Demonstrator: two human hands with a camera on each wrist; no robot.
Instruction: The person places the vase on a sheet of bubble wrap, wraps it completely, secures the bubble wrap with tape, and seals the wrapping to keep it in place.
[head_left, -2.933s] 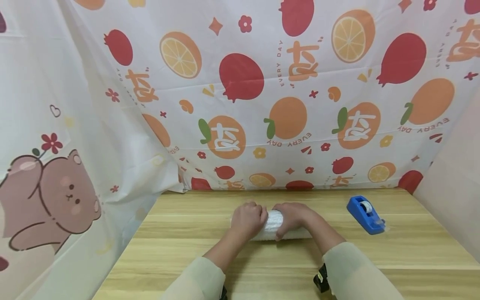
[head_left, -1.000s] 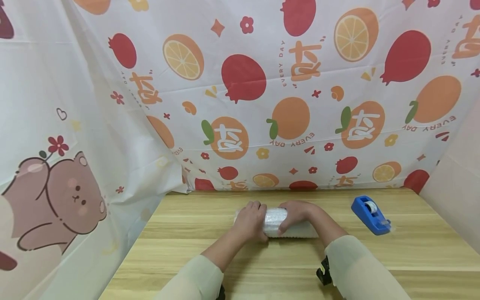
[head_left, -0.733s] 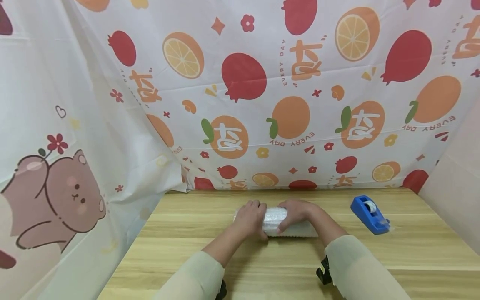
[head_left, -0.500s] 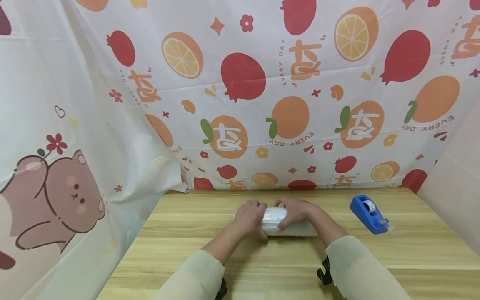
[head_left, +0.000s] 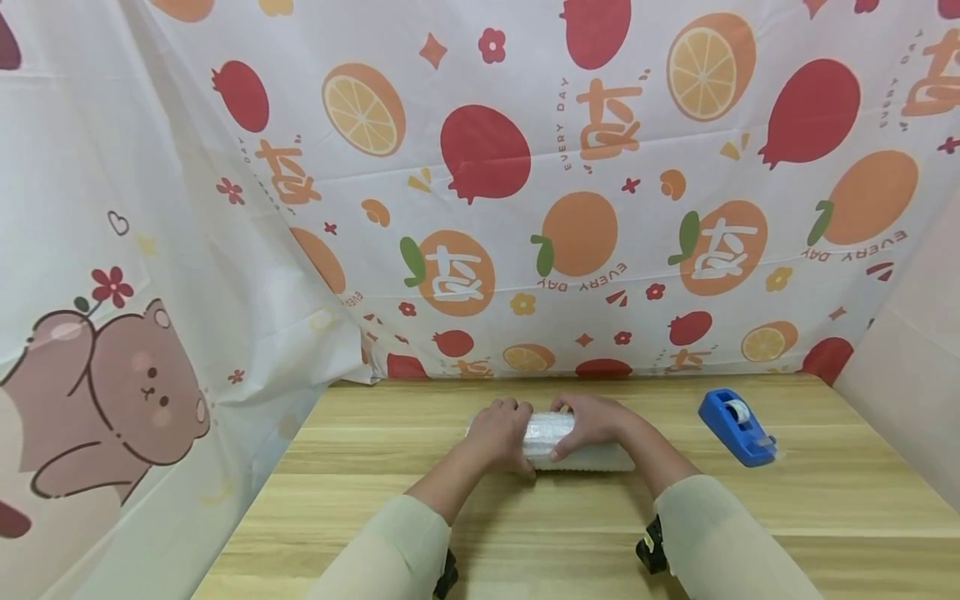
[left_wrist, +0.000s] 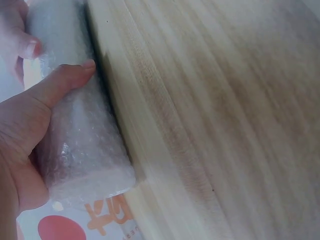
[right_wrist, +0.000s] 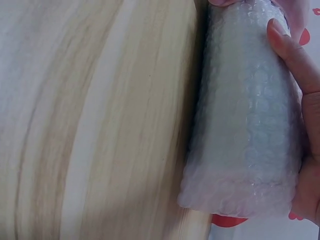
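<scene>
A roll of bubble wrap (head_left: 543, 437) lies crosswise on the wooden table, its bubbly surface glossy and translucent. My left hand (head_left: 498, 437) grips its left part from above, the thumb on the near side and the other fingers over the far side. In the left wrist view that thumb (left_wrist: 65, 82) lies across the roll (left_wrist: 82, 130). On the right part, my right hand (head_left: 596, 425) curves over the roll, its thumb against the front. The right wrist view shows the roll's end (right_wrist: 235, 195) beside my right palm; the far-side fingers are hidden there.
A blue tape dispenser (head_left: 738, 429) with a loose tape end stands on the table (head_left: 750, 517) to the right. Behind the table hangs a fruit-print cloth (head_left: 637, 250), and a bear-print cloth (head_left: 135, 392) hangs at the left.
Since the earliest frame, my left hand has gone from curled on top to spread over the roll with its thumb in front. My right index finger has arched up slightly. The dispenser stays put.
</scene>
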